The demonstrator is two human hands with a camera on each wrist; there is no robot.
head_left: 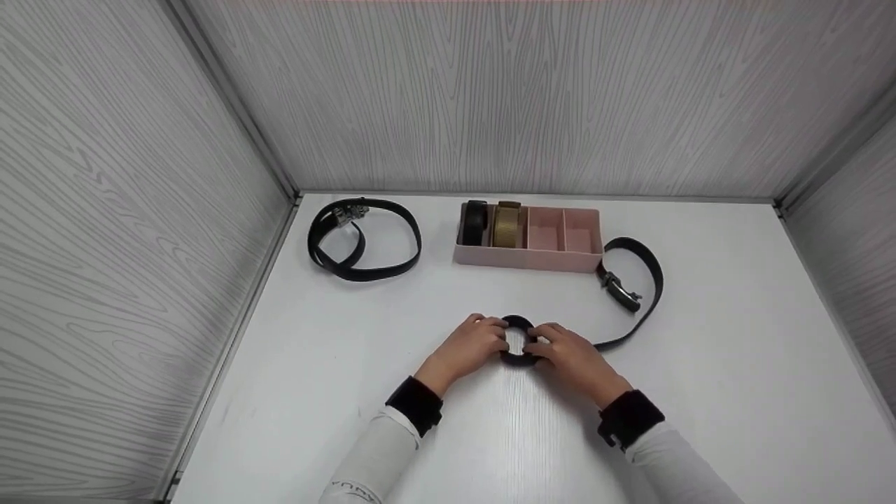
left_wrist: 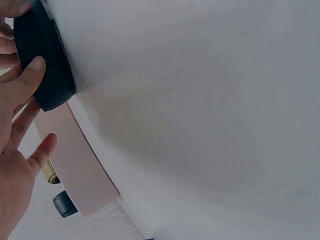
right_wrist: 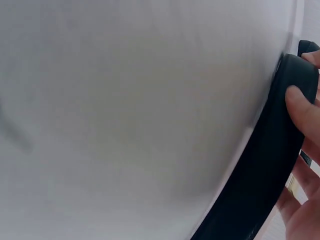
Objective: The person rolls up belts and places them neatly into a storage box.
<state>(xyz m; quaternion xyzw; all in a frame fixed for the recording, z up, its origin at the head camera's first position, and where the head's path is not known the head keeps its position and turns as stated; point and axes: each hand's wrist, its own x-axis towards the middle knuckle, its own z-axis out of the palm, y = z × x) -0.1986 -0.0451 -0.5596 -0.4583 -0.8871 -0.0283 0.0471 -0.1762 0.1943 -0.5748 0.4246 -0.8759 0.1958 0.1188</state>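
The left hand (head_left: 476,343) has its grip on a black belt (head_left: 519,360). It pinches the belt, with the thumb pressed on the outside. The right hand (head_left: 570,353) has its grip on the same belt, from the other side. Its thumb is on the outside too. Between the two hands, the belt makes a small round ring. It stands on its thin edge on the white surface (head_left: 336,364), near the middle.

The rest of the belt comes out past the right hand. It bends in a big curve up to its shiny buckle (head_left: 621,292), close to the right end of a pink tray (head_left: 528,260). I can't tell if the belt touches the tray.

The tray has four little rooms in a row. A rolled black belt (head_left: 474,224) sits in the first room on the left. A rolled gold belt (head_left: 507,225) sits in the next one.

Left of the tray, well apart, lies a loose black belt (head_left: 381,273) in big loops, with a silver buckle (head_left: 351,213).

Each wrist has a black band (head_left: 418,404). The left sleeve (head_left: 381,448) is white with dark writing, too small to read.

Gray walls (head_left: 448,105) with wavy lines stand around.
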